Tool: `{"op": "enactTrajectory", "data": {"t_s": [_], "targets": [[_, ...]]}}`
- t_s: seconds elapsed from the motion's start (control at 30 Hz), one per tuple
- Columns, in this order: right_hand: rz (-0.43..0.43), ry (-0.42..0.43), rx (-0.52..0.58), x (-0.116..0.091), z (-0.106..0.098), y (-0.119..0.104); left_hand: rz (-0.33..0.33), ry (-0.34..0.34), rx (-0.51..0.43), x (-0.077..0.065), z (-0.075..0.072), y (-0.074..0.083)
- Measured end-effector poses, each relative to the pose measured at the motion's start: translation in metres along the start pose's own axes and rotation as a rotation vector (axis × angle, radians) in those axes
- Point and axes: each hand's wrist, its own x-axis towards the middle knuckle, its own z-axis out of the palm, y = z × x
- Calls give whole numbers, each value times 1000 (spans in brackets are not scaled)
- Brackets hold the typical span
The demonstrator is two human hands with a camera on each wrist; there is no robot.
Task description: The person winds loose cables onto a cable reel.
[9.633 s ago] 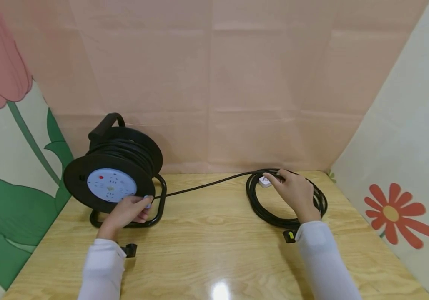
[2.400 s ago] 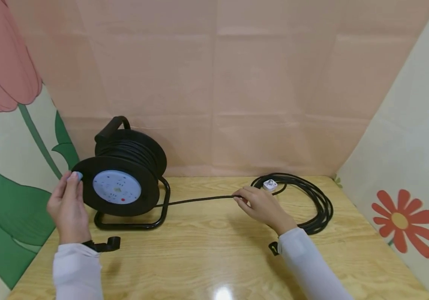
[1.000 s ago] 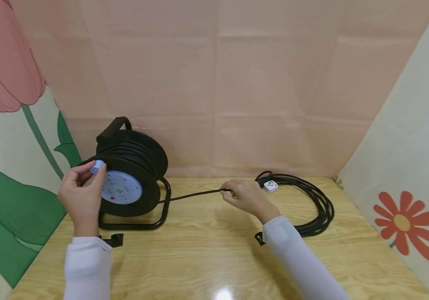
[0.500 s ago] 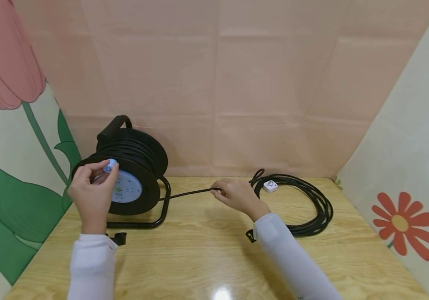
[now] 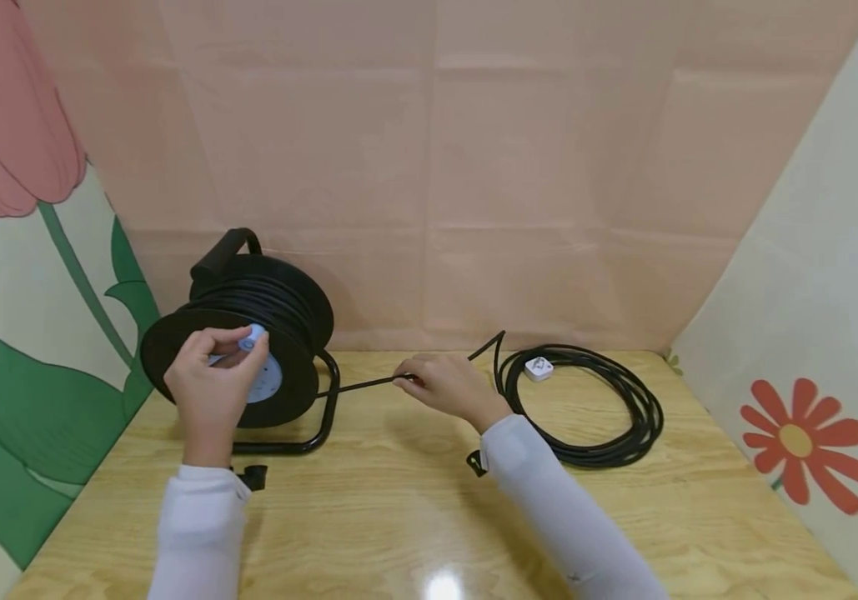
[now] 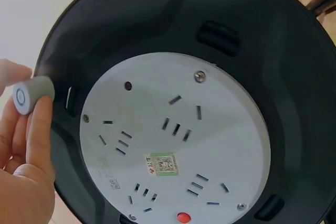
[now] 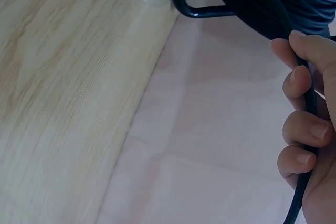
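A black cable reel (image 5: 158, 350) with a pale socket panel (image 6: 157, 103) stands on its tube frame (image 5: 331, 408) at the left. My left hand (image 5: 211, 392) pinches the small light-blue crank knob (image 5: 252, 337) on the reel's front disc, partly covering the panel. In the left wrist view the knob (image 6: 34, 94) sits between thumb and fingers. My right hand (image 5: 451, 385) grips the black cable (image 5: 364, 385) between the reel and the loose coil. Curled fingers surround the cable (image 7: 311, 100) in the right wrist view. Beyond that hand the cable (image 5: 490, 343) bends up, then down into the coil.
On the right of the wooden table (image 5: 368, 533) lies a loose coil of cable (image 5: 642, 417), with a white plug (image 5: 539, 368) inside its upper left part. A pink backdrop (image 5: 429, 167) rises behind the table, and flower-printed panels (image 5: 796, 250) flank it.
My left hand has carried the knob round the disc, up and to the right, turning the panel. My right hand has moved left along with the cable toward the reel.
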Motion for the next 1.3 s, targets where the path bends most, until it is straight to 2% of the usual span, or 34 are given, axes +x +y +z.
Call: {"op": "enactTrajectory", "data": {"t_s": [0.2,0.43,0.63,0.8,1.07,1.3], "targets": [[-8,-23,15,7,6,-5,-25,-73,75,1,1,3],[-33,-29,-1,14,13,-6,-14,-129,185,1,5,6],[-36,-72,17,21,19,-12,-51,-204,235,-3,6,12],[-6,-97,40,27,24,-18,-85,-286,283,-6,6,16],[-45,-104,72,40,32,-28,-158,-463,389,-9,7,19],[-29,-146,80,51,38,-42,-218,-593,412,-12,9,15]]}}
